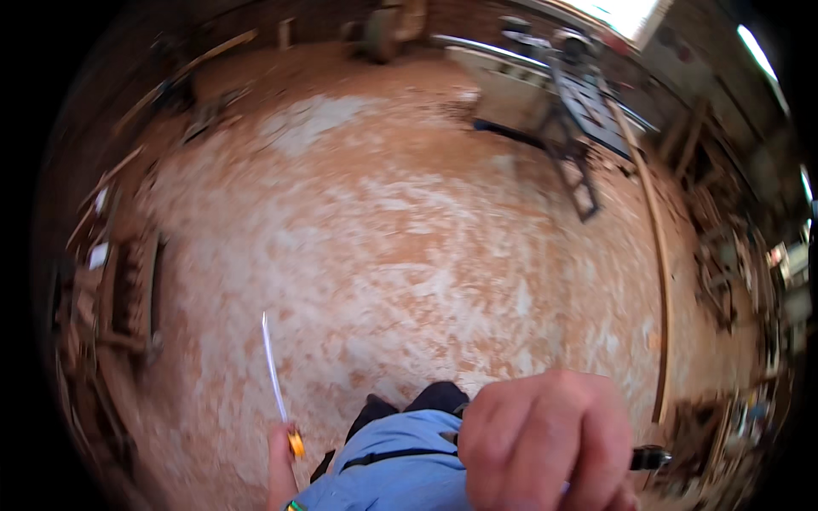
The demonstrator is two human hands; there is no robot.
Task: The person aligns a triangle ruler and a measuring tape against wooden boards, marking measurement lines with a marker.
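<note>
Low at the left, my left hand (279,443) is closed round a yellow tape measure (296,444). Its pale blade (272,366) sticks out away from me over the floor. My right hand (550,443) is large and close in front of my body, curled into a fist with the knuckles up. From behind its right side juts a black cylindrical tool (651,458) with a light tip; the fist hides the rest of it.
A metal-topped machine table (588,111) on angled legs stands at the far right. A long wooden strip (654,255) runs from it toward me. Wooden racks (132,289) line the left, stacked timber the right. Sawdust covers the floor (400,255).
</note>
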